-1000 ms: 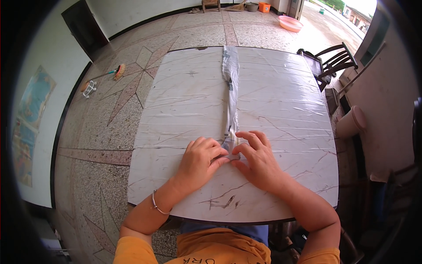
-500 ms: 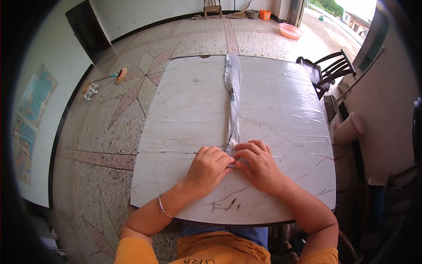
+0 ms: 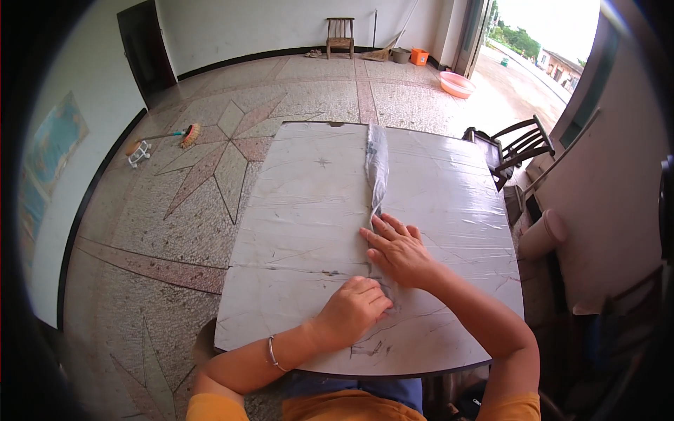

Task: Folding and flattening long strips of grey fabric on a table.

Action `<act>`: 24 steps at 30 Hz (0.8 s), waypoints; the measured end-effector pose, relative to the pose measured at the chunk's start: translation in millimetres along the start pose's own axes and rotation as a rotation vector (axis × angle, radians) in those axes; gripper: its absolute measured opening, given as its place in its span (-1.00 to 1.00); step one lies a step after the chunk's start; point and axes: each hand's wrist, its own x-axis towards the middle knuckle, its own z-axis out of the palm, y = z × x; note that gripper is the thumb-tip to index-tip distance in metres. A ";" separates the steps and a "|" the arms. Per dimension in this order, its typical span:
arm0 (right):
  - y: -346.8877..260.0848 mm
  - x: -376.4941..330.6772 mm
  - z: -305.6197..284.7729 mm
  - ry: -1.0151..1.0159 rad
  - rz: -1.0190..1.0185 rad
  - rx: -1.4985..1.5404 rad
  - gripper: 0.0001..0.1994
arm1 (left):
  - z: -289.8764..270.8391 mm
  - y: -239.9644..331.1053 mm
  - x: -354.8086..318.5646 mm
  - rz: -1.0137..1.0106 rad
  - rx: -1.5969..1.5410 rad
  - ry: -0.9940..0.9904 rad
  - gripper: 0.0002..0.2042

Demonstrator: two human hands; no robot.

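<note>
A long, narrow strip of folded grey-white cloth [image 3: 378,165] runs from the far edge of the table [image 3: 302,210] toward me. My left hand [image 3: 354,309] is closed, its fingers curled at the strip's near end, where a bit of grey material shows beside the fingertips. Farther up, my right hand [image 3: 400,252] lies palm down with its fingers spread, its fingertips resting across the strip. Part of the cloth is hidden beneath the right hand.
The white tabletop has creased clear film and dark marks. A dark wooden chair [image 3: 523,147] stands at the far right, near a pinkish bin [image 3: 542,235]. A brush [image 3: 189,135] lies on the floor at left. By the back wall are a wooden chair [image 3: 340,42] and a pink basin [image 3: 456,85].
My hands, which were together on the strip, have parted. The left has come nearer to me, while the right has slid farther up the cloth and flattened. The view has tilted upward.
</note>
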 end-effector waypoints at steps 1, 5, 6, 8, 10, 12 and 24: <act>3.7 11.6 1.5 -0.003 0.009 -0.042 -0.48 | 1.5 -0.3 -0.4 0.009 -0.008 0.005 -0.81; 10.8 57.2 5.4 0.059 0.084 -0.080 -0.46 | 4.4 0.4 -2.0 0.016 -0.012 0.021 -0.80; 12.1 68.5 6.0 0.110 0.089 -0.052 -0.48 | 4.5 1.2 -3.3 0.015 -0.007 0.027 -0.81; 29.3 95.9 13.2 0.154 0.091 0.040 -0.49 | 6.4 0.6 -5.5 0.012 -0.027 0.035 -0.85; 47.1 120.0 15.3 0.287 0.082 0.139 -0.46 | 6.5 1.6 -5.4 0.021 -0.023 0.034 -0.86; 63.5 138.8 11.6 0.366 0.130 0.122 -0.46 | 5.2 2.7 -4.1 0.024 -0.039 0.022 -0.87; 136.5 218.1 -1.5 0.687 0.648 0.278 -0.79 | 7.0 -0.4 -9.3 0.004 -0.042 -0.051 -0.82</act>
